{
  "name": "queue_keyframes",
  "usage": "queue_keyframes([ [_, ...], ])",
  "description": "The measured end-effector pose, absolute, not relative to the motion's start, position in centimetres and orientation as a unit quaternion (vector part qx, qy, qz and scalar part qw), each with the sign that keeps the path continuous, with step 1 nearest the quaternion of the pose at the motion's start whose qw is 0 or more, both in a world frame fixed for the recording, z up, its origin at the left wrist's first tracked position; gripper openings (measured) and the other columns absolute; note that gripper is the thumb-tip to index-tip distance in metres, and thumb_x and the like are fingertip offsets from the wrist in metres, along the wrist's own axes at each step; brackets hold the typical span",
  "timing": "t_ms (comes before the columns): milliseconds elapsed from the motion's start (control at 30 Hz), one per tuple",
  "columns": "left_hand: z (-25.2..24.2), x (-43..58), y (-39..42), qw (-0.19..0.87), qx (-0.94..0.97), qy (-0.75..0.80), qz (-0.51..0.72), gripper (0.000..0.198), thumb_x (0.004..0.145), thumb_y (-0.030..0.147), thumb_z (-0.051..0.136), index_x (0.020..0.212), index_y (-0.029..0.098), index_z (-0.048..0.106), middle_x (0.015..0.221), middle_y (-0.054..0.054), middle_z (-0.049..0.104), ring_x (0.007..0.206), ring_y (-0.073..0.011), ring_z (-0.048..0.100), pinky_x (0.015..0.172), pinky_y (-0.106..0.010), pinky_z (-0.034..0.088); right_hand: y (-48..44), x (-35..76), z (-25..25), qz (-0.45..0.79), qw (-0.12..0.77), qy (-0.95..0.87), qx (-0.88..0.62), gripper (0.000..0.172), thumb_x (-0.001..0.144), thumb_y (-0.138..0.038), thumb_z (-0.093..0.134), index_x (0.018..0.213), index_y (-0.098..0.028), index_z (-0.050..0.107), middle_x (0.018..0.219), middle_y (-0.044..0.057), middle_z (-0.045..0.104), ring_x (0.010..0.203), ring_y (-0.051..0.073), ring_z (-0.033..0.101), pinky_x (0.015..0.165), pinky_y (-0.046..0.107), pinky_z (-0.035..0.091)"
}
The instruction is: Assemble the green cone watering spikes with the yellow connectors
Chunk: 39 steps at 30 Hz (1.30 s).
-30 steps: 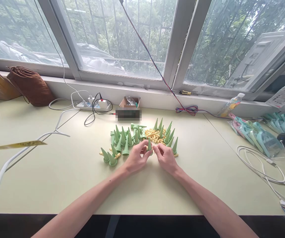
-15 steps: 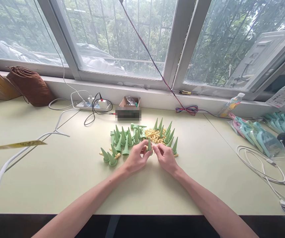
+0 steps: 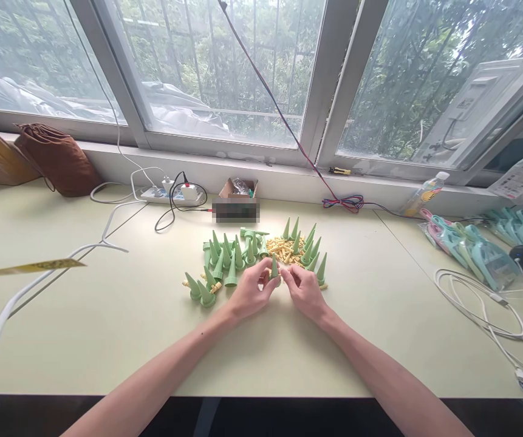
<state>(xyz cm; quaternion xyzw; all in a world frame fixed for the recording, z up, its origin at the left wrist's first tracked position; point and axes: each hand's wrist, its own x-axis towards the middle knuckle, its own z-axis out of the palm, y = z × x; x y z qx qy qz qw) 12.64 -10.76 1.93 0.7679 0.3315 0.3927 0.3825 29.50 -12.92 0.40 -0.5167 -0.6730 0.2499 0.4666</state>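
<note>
My left hand (image 3: 252, 294) pinches a green cone (image 3: 274, 267) that points upward, just in front of the pile. My right hand (image 3: 304, 290) meets it from the right with fingers closed on a small yellow piece at the cone's base, mostly hidden. Behind the hands stand several more green cones (image 3: 231, 255) on the pale table (image 3: 106, 315). A heap of small yellow pieces (image 3: 283, 249) lies among them. A few cones with yellow pieces lie to the left (image 3: 200, 290).
A power strip (image 3: 170, 193) with cables, a small open box (image 3: 237, 188) and a brown bag (image 3: 56, 159) sit by the window sill. Bags of pastel clips (image 3: 471, 246), a white cable (image 3: 484, 303) and a bottle (image 3: 423, 194) lie at the right.
Almost nothing differs. Both hands stay together on the same cone, with only slight finger movement.
</note>
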Motion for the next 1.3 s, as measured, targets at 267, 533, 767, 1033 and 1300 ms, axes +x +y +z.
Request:
queue_keyframes([
  [267, 1.86, 12.63, -10.75, 0.381, 0.767, 0.334, 0.394, 0.012, 0.093, 0.029, 0.053, 0.098, 0.018, 0.054, 0.073, 0.003, 0.048, 0.058, -0.0088, 0.042, 0.057, -0.023, 0.040, -12.81, 29.50, 0.37, 0.257, 0.462, -0.671, -0.520, 0.037, 0.095, -0.039, 0.049, 0.065, -0.020, 0.041, 0.056, -0.005, 0.037, 0.051, 0.010, 0.032, 0.050, 0.025, 0.025],
  [533, 1.97, 12.60, -10.82, 0.380, 0.769, 0.335, 0.389, 0.010, 0.093, 0.027, 0.052, 0.097, 0.019, 0.053, 0.071, 0.004, 0.045, 0.058, -0.0093, 0.040, 0.058, -0.023, 0.040, -13.01, 29.43, 0.45, 0.252, 0.459, -0.673, -0.522, 0.038, 0.096, -0.040, 0.048, 0.065, -0.020, 0.041, 0.055, -0.005, 0.037, 0.051, 0.010, 0.032, 0.050, 0.025, 0.025],
  [767, 2.00, 12.61, -10.91, 0.383, 0.767, 0.336, 0.389, 0.009, 0.093, 0.027, 0.051, 0.097, 0.019, 0.052, 0.069, 0.004, 0.043, 0.058, -0.0092, 0.038, 0.058, -0.023, 0.039, -12.84, 29.40, 0.36, 0.253, 0.459, -0.673, -0.521, 0.038, 0.096, -0.041, 0.048, 0.065, -0.020, 0.042, 0.055, -0.005, 0.037, 0.051, 0.010, 0.032, 0.050, 0.025, 0.025],
  [1033, 2.15, 12.61, -10.95, 0.383, 0.766, 0.338, 0.390, 0.010, 0.093, 0.029, 0.051, 0.096, 0.019, 0.053, 0.068, 0.004, 0.043, 0.058, -0.0093, 0.037, 0.057, -0.023, 0.039, -12.91, 29.49, 0.33, 0.254, 0.457, -0.674, -0.522, 0.038, 0.096, -0.042, 0.048, 0.065, -0.020, 0.042, 0.055, -0.005, 0.037, 0.051, 0.010, 0.032, 0.050, 0.025, 0.025],
  [1300, 2.11, 12.64, -10.94, 0.384, 0.765, 0.337, 0.392, 0.011, 0.092, 0.029, 0.052, 0.097, 0.019, 0.054, 0.070, 0.004, 0.045, 0.057, -0.0093, 0.039, 0.058, -0.023, 0.040, -12.99, 29.47, 0.29, 0.255, 0.457, -0.673, -0.522, 0.039, 0.096, -0.042, 0.047, 0.065, -0.020, 0.041, 0.056, -0.005, 0.036, 0.051, 0.011, 0.032, 0.050, 0.026, 0.025],
])
